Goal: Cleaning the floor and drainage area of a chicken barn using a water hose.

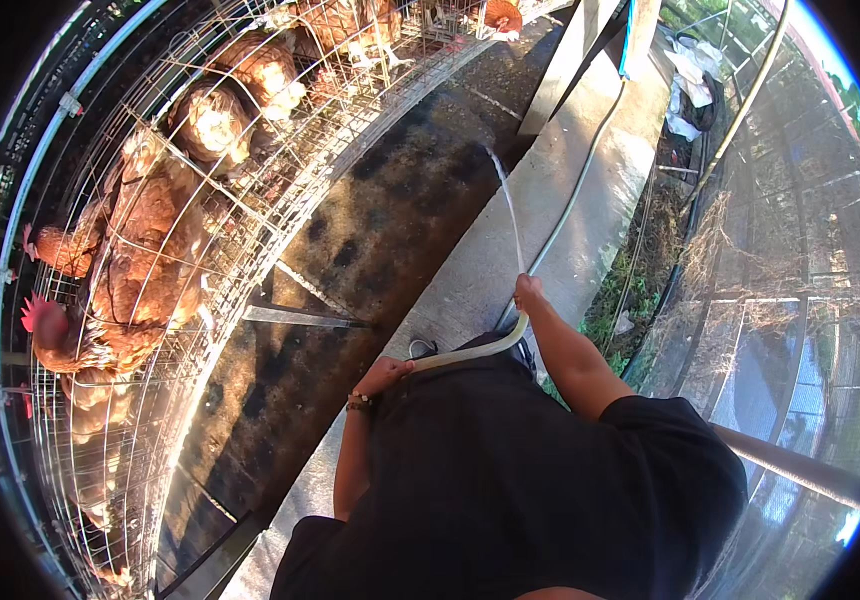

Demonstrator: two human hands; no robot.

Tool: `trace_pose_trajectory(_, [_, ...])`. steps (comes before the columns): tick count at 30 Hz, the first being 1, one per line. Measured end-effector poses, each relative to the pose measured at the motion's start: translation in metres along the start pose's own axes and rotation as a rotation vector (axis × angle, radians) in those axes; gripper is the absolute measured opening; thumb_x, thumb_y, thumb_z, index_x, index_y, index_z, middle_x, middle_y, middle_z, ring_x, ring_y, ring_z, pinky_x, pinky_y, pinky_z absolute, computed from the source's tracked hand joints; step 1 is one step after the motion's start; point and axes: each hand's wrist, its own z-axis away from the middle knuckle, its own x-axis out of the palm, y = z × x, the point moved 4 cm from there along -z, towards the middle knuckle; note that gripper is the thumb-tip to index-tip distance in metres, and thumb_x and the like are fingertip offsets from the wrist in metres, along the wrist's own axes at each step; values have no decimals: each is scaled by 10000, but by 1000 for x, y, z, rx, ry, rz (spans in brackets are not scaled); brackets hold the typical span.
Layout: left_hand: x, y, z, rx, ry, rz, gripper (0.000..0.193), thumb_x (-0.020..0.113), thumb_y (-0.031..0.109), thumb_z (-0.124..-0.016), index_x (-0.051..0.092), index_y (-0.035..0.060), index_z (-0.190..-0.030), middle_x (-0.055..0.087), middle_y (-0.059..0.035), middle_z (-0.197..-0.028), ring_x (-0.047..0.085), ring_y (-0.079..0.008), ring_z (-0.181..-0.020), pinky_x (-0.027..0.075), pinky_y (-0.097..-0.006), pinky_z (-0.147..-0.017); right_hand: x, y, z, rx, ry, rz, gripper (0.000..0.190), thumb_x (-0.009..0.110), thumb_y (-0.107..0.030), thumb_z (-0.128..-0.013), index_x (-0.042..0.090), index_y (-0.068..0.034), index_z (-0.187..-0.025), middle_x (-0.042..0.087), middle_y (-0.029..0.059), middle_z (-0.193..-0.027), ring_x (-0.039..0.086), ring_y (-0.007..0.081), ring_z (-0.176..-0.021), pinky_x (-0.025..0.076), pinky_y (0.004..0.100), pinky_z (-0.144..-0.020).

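Note:
A pale flexible hose (pixel 467 355) runs across in front of my body, bent upward at its right part. My left hand (pixel 385 375), with a bracelet at the wrist, is closed around the hose near my waist. Farther along, my right hand (pixel 528 291) grips the hose close to its outlet. From there a stream of water (pixel 509 202) arcs forward and left onto the dark, wet concrete floor (pixel 370 225) beneath the cages. The outlet itself is hidden by my fingers.
Brown hens (pixel 149 247) stand in a wire cage (pixel 250 262) along the left. A concrete walkway (pixel 467 262) lies underfoot, with a thin hose (pixel 584 176) along it. Ahead rises a post (pixel 569 67). Mesh netting (pixel 782 300) and plants (pixel 617 300) border the right.

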Motion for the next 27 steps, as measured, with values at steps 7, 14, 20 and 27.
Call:
trace_pose_trajectory(7, [2,4,-1,3,0,6,647,499,561,-832,481,-24,-557,396,4,-486,374,-86,-505,306,-292,-482,-3,1,-6,18,33,13,343,426,-279,-820,536,2,-655,522,97,-534,529,218,-441,423,364,-403])
trace_pose_trajectory(14, [0,-2,-1,-15,1,37,661,498,593,-815,474,-6,-536,389,12,-480,362,-80,-490,289,-287,-464,-3,-7,4,35,68,22,346,435,-284,-823,543,5,-666,535,96,-548,544,215,-459,444,361,-427])
trace_pose_trajectory(20, [-2,-6,-2,-6,1,6,666,490,606,-812,476,0,-536,387,11,-479,359,-78,-487,286,-284,-460,-1,-10,5,32,87,50,361,429,-291,-827,552,13,-675,542,100,-556,551,212,-470,450,360,-434])
trace_pose_trajectory(27, [0,-3,-3,-14,9,21,671,492,610,-810,468,-5,-541,385,13,-489,359,-78,-504,286,-288,-468,-1,-3,-1,53,64,26,357,432,-284,-827,547,21,-681,540,103,-557,539,206,-447,431,350,-400])
